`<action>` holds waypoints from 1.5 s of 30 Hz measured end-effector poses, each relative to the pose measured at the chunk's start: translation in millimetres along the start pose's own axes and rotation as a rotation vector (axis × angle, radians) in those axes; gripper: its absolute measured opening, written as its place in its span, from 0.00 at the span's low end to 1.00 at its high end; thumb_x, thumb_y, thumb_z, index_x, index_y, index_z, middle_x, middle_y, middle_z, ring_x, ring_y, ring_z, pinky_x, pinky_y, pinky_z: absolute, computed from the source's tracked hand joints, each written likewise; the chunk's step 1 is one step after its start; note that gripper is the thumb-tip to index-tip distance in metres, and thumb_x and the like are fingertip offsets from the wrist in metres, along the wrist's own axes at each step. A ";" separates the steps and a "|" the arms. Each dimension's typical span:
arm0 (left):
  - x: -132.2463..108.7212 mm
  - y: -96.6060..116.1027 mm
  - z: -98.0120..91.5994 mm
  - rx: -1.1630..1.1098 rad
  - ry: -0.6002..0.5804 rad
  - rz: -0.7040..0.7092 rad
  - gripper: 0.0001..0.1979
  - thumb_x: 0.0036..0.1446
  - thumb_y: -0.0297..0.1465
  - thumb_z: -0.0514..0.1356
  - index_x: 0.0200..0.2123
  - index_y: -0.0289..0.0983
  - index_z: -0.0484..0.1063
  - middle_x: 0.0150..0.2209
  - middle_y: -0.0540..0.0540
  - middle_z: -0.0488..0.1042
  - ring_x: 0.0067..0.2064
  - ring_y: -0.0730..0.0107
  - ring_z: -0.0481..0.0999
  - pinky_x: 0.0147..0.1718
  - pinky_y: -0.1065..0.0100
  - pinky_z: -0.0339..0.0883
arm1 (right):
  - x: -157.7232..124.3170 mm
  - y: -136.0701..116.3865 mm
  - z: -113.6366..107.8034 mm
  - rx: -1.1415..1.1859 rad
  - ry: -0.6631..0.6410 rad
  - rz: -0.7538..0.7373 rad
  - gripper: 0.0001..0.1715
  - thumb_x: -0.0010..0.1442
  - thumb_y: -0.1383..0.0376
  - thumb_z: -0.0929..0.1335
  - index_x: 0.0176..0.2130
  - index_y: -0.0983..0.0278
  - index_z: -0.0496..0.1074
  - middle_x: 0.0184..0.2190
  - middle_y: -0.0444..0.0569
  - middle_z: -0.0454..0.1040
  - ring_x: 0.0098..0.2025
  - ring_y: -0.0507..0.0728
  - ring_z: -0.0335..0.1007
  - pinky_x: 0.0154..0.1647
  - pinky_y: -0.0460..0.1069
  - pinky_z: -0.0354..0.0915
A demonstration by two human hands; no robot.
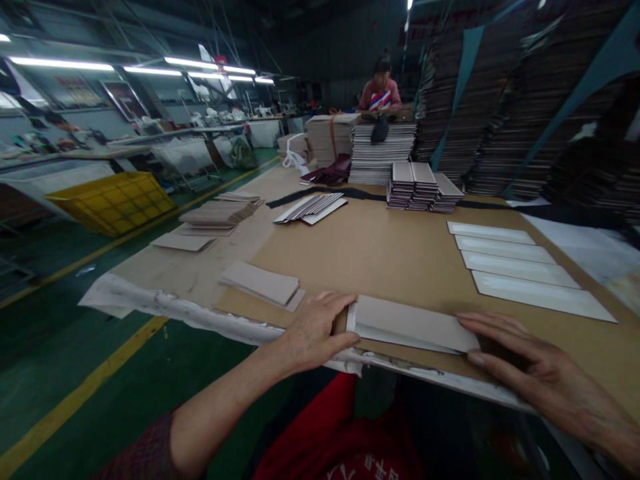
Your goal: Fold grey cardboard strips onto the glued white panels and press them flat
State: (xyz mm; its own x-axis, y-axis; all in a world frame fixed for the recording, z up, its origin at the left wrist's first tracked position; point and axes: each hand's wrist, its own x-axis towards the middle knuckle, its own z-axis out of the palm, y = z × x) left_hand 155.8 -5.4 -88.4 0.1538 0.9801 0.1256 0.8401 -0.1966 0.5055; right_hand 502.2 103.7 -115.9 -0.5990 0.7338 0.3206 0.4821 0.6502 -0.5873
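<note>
A grey folded card piece (407,323) lies flat near the front edge of the brown-covered table (380,253). My left hand (315,332) cups its left end, fingers curled over the edge and thumb beneath it. My right hand (525,363) rests at its right end, fingers stretched flat and slightly apart, pressing on the card and table. A small stack of similar grey cards (263,283) sits just left of my left hand.
Several white strips (520,267) lie in a row at the right. Stacks of cards (423,185), a fanned pile (310,208) and tall board piles (500,107) stand farther back. A person in pink (381,90) works at the far end. A yellow crate (113,200) sits left.
</note>
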 end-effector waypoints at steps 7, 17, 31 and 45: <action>0.6 -5.5 1.7 -0.057 0.034 -0.023 0.31 0.54 0.38 0.67 0.59 0.38 0.66 0.56 0.40 0.74 0.57 0.50 0.70 0.57 0.49 0.64 | 4.7 2.6 5.8 0.003 -0.022 -0.046 0.25 0.62 0.45 0.69 0.54 0.50 0.77 0.56 0.47 0.76 0.60 0.65 0.70 0.60 0.65 0.68; 0.5 -7.8 3.2 -0.076 0.044 -0.001 0.30 0.54 0.38 0.67 0.59 0.39 0.66 0.56 0.40 0.74 0.57 0.50 0.70 0.57 0.49 0.64 | 10.5 2.4 7.2 -0.005 -0.059 -0.048 0.26 0.62 0.44 0.69 0.53 0.51 0.78 0.55 0.48 0.76 0.60 0.65 0.70 0.61 0.66 0.67; 1.0 -13.2 8.3 -0.076 0.104 0.123 0.20 0.61 0.36 0.63 0.55 0.39 0.70 0.55 0.42 0.76 0.56 0.53 0.71 0.56 0.49 0.64 | 10.4 2.1 6.7 -0.014 -0.084 -0.067 0.23 0.63 0.49 0.70 0.55 0.49 0.75 0.56 0.45 0.75 0.59 0.64 0.70 0.60 0.67 0.67; 2.1 -13.9 7.9 -0.013 0.084 0.090 0.16 0.61 0.33 0.62 0.53 0.41 0.73 0.55 0.44 0.75 0.56 0.55 0.71 0.55 0.48 0.65 | 13.6 -4.1 5.2 0.033 -0.137 -0.044 0.23 0.65 0.56 0.70 0.58 0.54 0.74 0.58 0.49 0.74 0.61 0.62 0.67 0.63 0.66 0.64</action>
State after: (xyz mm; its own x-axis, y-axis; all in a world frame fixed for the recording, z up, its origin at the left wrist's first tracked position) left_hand 148.6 -0.3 -101.8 0.1836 0.9529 0.2415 0.8180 -0.2843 0.5000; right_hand 488.8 110.0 -113.1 -0.7016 0.6697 0.2435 0.4338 0.6725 -0.5996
